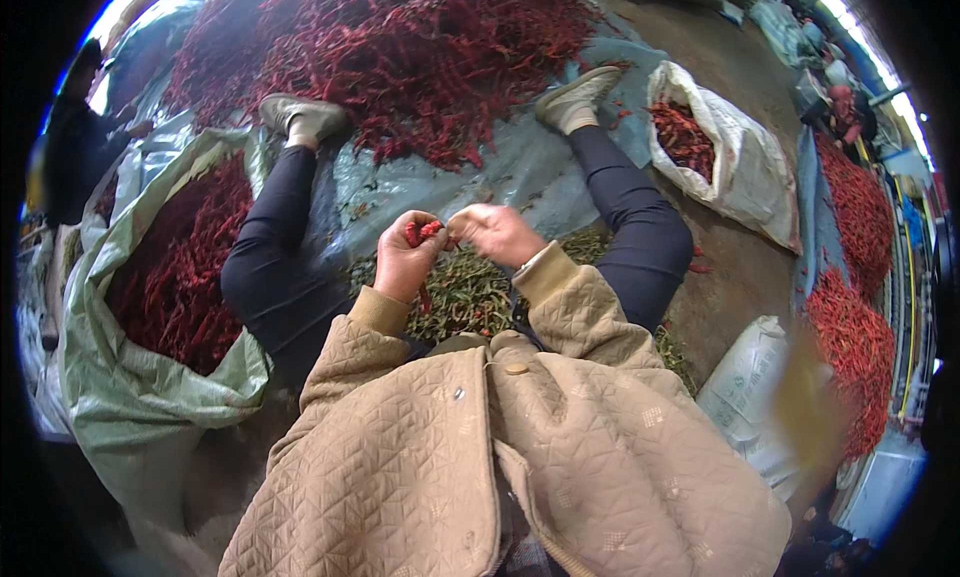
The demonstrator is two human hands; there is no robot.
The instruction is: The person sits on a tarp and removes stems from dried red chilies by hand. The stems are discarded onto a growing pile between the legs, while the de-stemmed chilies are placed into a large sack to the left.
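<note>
My left hand (409, 254) is closed around a few red chili peppers (422, 233), whose ends show at the thumb and below the palm. Right beside it, my right hand (499, 233) is blurred, its fingertips meeting the chilies' ends at the left thumb. Whether those fingers pinch a stem is too blurred to tell. Beneath both hands, between my legs, lies a heap of green stems and leaves (465, 296) with a few red bits in it. Beyond my feet a large pile of red chilies (420, 59) spreads over a blue plastic sheet (450, 191).
At left stands an open pale green woven sack (97, 352) full of red chilies. A white woven sack (750, 164) of chilies lies at right, with another printed sack (750, 382) nearer me. More chili heaps (851, 337) line the far right. A person (82, 142) is at far left.
</note>
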